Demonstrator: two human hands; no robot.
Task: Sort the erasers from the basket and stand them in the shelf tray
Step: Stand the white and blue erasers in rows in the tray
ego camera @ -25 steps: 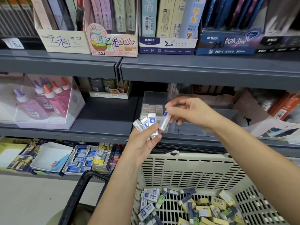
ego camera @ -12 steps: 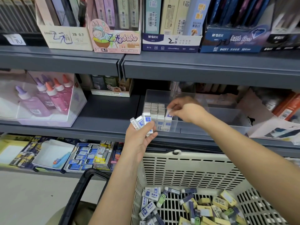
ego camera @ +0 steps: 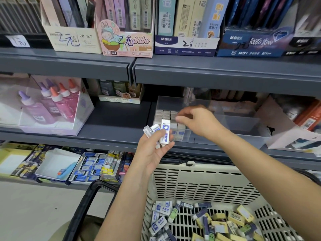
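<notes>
My left hand (ego camera: 152,150) holds a small fan of white erasers with blue sleeves (ego camera: 165,132) in front of the middle shelf. My right hand (ego camera: 198,122) hovers over the clear shelf tray (ego camera: 234,122), fingers loosely curled above the standing erasers (ego camera: 166,117) packed in rows at the tray's left end; it holds nothing that I can see. Below, the cream plastic basket (ego camera: 199,185) contains several loose erasers (ego camera: 217,221), white-and-blue ones on the left and yellow ones on the right.
A pink display box of glue bottles (ego camera: 50,105) stands left on the same shelf. Boxes of pencil leads (ego camera: 125,40) line the upper shelf. The lower shelf carries eraser packs (ego camera: 90,167). The basket's black handle (ego camera: 81,211) hangs at its left.
My right hand took one eraser from the left hand's bunch, set it into the tray's front row and now lifts off it empty. The left hand stayed nearly still.
</notes>
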